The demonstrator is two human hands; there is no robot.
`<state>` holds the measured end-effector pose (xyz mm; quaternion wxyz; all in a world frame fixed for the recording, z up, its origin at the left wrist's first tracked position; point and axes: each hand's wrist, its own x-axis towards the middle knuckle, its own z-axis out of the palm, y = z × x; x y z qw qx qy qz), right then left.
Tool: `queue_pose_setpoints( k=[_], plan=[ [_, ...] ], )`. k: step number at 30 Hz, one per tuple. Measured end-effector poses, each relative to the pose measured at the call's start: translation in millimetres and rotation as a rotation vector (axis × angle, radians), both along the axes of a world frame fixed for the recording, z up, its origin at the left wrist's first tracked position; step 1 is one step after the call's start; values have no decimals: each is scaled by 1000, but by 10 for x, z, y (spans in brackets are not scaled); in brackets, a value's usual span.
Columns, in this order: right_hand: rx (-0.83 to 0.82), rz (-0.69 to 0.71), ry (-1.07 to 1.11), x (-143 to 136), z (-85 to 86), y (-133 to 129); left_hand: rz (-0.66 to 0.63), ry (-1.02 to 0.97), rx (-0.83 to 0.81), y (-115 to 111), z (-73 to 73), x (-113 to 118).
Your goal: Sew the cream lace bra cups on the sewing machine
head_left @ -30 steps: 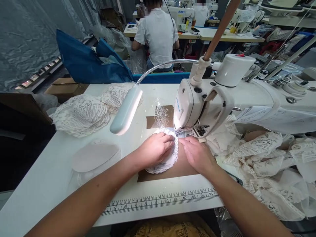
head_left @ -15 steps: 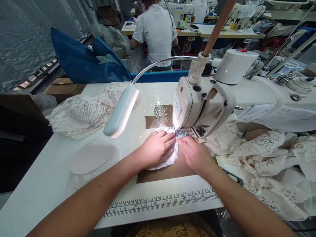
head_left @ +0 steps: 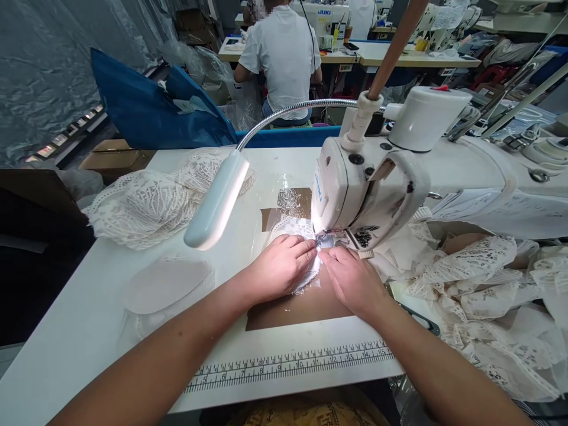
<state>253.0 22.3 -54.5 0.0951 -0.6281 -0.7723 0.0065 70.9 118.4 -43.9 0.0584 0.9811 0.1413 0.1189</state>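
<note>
The left hand [head_left: 280, 269] lay flat on a white lace piece [head_left: 289, 226], its fingers side by side, the lace showing beneath and beyond them. The right hand [head_left: 352, 273] had its fingers bunched at the lace's right edge; whether they pinched it could not be told. Just beyond both sets of fingertips stood the sewing machine head [head_left: 339, 183]. Brown tape [head_left: 297, 310] lay nearer the person than the fingers, and heaped lace fabric [head_left: 483, 296] well to their right.
</note>
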Motion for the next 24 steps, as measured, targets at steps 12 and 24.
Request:
queue_pose_setpoints(
  k=[12,24],
  plan=[
    [-37,0,54,7,23,26,50,-47,44,59,-60,17],
    [-3,-92,92,28,-74,19,13,5,-12,57,14,-92]
  ],
)
